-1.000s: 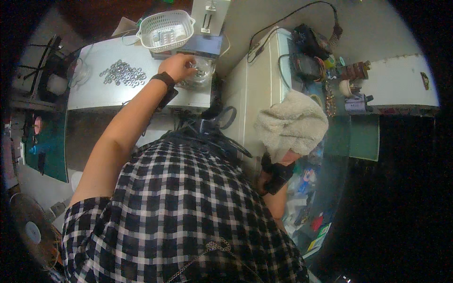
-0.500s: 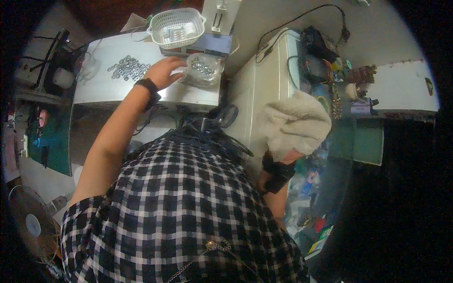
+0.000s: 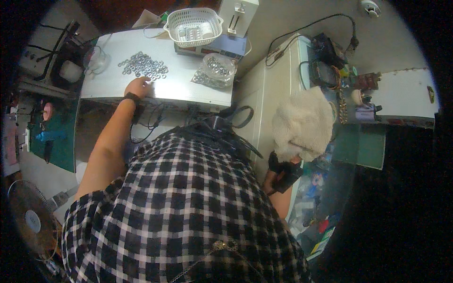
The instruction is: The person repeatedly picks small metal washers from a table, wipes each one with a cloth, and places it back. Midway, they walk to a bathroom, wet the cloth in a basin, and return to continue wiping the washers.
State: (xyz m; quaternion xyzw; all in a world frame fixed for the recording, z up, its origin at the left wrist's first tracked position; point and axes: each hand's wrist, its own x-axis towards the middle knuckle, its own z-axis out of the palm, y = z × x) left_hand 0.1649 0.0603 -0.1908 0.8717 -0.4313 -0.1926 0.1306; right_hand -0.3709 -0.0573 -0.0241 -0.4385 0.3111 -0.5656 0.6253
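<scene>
At the near edge of a loose pile of small ring-shaped metal nuts [image 3: 142, 64], my left hand [image 3: 138, 87] rests low over the white tabletop [image 3: 184, 91]. Its fingers are bent, with a narrow gap between thumb and fingertips, and I see nothing between them. To the right of the pile lies a clear plastic bag [image 3: 214, 70] with more such metal pieces inside. My right hand [image 3: 296, 159] is closed on a cream towel [image 3: 302, 123], which covers most of its fingers. Dark bands circle both wrists.
A white basket [image 3: 194, 27] holding small packs stands on a box [image 3: 214, 48] behind the bag. A clear plastic cup or bag [image 3: 96, 60] sits at the table's left end. On the right are a cream cabinet [image 3: 258, 85] and a cable [image 3: 311, 21]. A fan [image 3: 33, 220] is at lower left.
My left hand has moved left, away from the plastic bag to the near edge of the nut pile. The right hand still holds the towel, and the whole view has shifted slightly.
</scene>
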